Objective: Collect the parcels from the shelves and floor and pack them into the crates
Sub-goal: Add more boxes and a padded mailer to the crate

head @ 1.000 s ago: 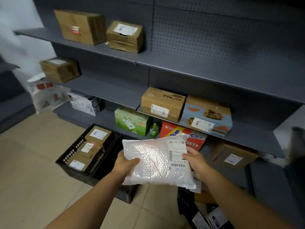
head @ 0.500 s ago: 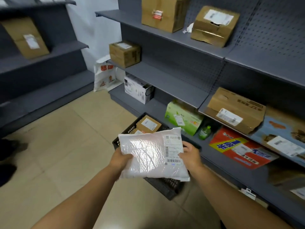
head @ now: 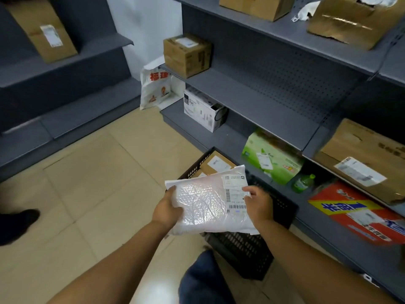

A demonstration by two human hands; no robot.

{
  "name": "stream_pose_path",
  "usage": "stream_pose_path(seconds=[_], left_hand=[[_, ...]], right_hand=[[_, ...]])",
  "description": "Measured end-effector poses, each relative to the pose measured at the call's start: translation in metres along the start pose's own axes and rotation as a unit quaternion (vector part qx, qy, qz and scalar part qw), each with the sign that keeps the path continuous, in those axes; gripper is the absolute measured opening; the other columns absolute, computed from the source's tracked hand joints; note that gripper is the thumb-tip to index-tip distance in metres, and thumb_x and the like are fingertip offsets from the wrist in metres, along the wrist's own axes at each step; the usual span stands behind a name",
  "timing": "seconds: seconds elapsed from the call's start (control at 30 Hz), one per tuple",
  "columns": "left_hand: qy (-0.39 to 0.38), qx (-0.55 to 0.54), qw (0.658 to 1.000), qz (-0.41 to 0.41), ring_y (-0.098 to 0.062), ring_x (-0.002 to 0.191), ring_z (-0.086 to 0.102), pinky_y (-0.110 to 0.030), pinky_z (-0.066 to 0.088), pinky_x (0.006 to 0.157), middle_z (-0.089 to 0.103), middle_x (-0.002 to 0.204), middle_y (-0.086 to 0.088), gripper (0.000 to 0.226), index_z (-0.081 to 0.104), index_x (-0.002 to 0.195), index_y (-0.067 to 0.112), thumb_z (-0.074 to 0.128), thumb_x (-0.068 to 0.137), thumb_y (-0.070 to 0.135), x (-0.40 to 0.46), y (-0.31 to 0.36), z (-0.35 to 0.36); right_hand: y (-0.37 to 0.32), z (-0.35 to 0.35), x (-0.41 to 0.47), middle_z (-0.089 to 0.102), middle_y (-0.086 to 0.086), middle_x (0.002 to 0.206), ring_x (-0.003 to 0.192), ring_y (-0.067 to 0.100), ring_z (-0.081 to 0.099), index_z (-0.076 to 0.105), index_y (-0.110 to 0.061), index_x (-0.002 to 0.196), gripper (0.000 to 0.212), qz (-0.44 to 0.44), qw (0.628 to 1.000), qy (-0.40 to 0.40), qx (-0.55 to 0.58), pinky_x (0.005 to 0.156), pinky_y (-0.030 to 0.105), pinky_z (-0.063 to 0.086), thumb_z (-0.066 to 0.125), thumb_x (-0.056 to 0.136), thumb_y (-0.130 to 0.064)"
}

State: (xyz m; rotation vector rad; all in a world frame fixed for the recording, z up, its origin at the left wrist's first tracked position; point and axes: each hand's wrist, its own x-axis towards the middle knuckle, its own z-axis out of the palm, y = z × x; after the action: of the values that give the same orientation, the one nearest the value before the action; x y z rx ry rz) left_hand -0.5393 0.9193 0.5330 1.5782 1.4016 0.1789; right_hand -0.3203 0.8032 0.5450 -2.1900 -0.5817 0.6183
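Observation:
I hold a white bubble mailer (head: 203, 200) with a barcode label in both hands, above a black plastic crate (head: 247, 249) on the floor. My left hand (head: 167, 208) grips its left edge and my right hand (head: 259, 202) grips its right edge over the label. Inside the crate a brown box with a white label (head: 215, 164) shows at the far end; the mailer hides the rest.
Grey shelves on the right carry a green box (head: 271, 157), a green bottle (head: 303, 183), a red and yellow box (head: 355, 212), brown cartons (head: 186, 53) and a white box (head: 202, 110). A white bag (head: 155, 86) leans in the corner. Another person's dark shoe (head: 17, 222) stands at left.
The view has swung left and down. The mailer, still held in both hands, now hangs over the black crate, and my knee shows at the bottom.

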Motion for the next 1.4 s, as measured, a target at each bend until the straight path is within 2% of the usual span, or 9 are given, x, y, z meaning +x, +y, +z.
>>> stream_pose_path(seconds=[0.17,0.27,0.5,0.73,0.93,1.03,1.23,1.33,1.4], left_hand=[[-0.011,0.057,0.998,-0.012,-0.03,0.115,0.052,-0.032,0.042,0.097,0.049,0.131,-0.012,0.068,0.034,0.143,0.026,0.055,0.083,0.005,0.081,0.009,0.001],[-0.011,0.086,0.996,-0.028,-0.031,0.108,0.053,-0.03,0.04,0.096,0.04,0.131,-0.014,0.069,0.032,0.144,0.024,0.057,0.082,0.005,0.127,0.008,0.007],[-0.007,0.143,0.988,-0.05,-0.031,0.124,0.048,-0.029,0.042,0.094,-0.011,0.156,-0.007,0.077,0.022,0.147,0.022,0.058,0.082,0.005,0.219,-0.013,0.038],[-0.048,0.166,0.982,-0.073,-0.027,0.132,0.039,-0.031,0.043,0.097,0.001,0.159,0.001,0.07,0.026,0.146,0.025,0.058,0.086,0.009,0.303,-0.058,0.091],[-0.098,0.139,0.981,-0.089,-0.025,0.138,0.029,-0.031,0.04,0.101,-0.005,0.159,0.001,0.074,0.02,0.148,0.025,0.06,0.087,0.013,0.361,-0.12,0.145],[-0.107,0.135,0.981,-0.084,-0.027,0.139,0.028,-0.015,0.044,0.083,-0.009,0.158,0.0,0.078,0.016,0.149,0.025,0.061,0.087,0.013,0.38,-0.155,0.172],[-0.139,0.178,0.971,-0.074,-0.033,0.144,0.009,-0.035,0.031,0.109,-0.022,0.155,-0.004,0.089,-0.001,0.15,0.021,0.063,0.087,0.023,0.4,-0.21,0.213],[-0.178,0.188,0.962,-0.084,-0.034,0.144,0.007,-0.035,0.027,0.111,-0.026,0.154,-0.003,0.09,-0.005,0.149,0.024,0.061,0.089,0.029,0.404,-0.219,0.222],[-0.157,0.231,0.958,-0.07,-0.03,0.14,0.023,-0.034,0.036,0.106,-0.011,0.158,-0.003,0.082,0.004,0.149,0.027,0.059,0.088,0.033,0.405,-0.221,0.221]], right_hand=[[-0.009,0.038,0.078,0.064,0.012,0.116,0.104,0.026,0.061,0.067,-0.008,0.108,0.029,0.011,0.998,-0.056,-0.035,0.086,0.033,0.052,0.051,0.088,0.004],[-0.012,0.061,0.121,0.062,0.014,0.119,0.106,0.026,0.06,0.064,-0.008,0.114,0.031,0.03,0.994,-0.098,-0.042,0.08,0.025,0.049,0.049,0.09,0.005],[0.001,0.13,0.209,0.053,0.011,0.131,0.116,0.027,0.056,0.055,-0.014,0.126,0.04,0.06,0.978,-0.182,-0.08,0.079,0.026,0.053,0.052,0.09,0.002],[0.051,0.205,0.282,0.045,0.011,0.136,0.116,0.029,0.055,0.049,-0.025,0.132,0.046,0.093,0.956,-0.232,-0.153,0.086,0.04,0.056,0.06,0.089,-0.014],[0.107,0.267,0.342,0.039,0.007,0.143,0.121,0.027,0.049,0.051,-0.024,0.133,0.046,0.062,0.945,-0.24,-0.211,0.092,0.04,0.053,0.059,0.089,-0.014],[0.132,0.305,0.365,0.039,0.004,0.141,0.123,0.026,0.047,0.05,-0.021,0.132,0.046,0.055,0.946,-0.267,-0.175,0.093,0.039,0.052,0.054,0.089,-0.006],[0.175,0.368,0.394,0.036,0.006,0.145,0.132,0.025,0.036,0.046,-0.01,0.135,0.051,-0.017,0.94,-0.288,-0.18,0.098,0.021,0.033,0.05,0.087,0.005],[0.193,0.384,0.4,0.017,0.007,0.155,0.143,0.024,0.015,0.036,-0.009,0.141,0.057,-0.054,0.926,-0.301,-0.22,0.113,0.027,0.022,0.047,0.088,0.006],[0.204,0.389,0.401,0.002,0.007,0.159,0.146,0.023,-0.001,0.025,-0.013,0.146,0.064,-0.091,0.903,-0.3,-0.294,0.117,0.033,0.012,0.052,0.089,-0.001]])
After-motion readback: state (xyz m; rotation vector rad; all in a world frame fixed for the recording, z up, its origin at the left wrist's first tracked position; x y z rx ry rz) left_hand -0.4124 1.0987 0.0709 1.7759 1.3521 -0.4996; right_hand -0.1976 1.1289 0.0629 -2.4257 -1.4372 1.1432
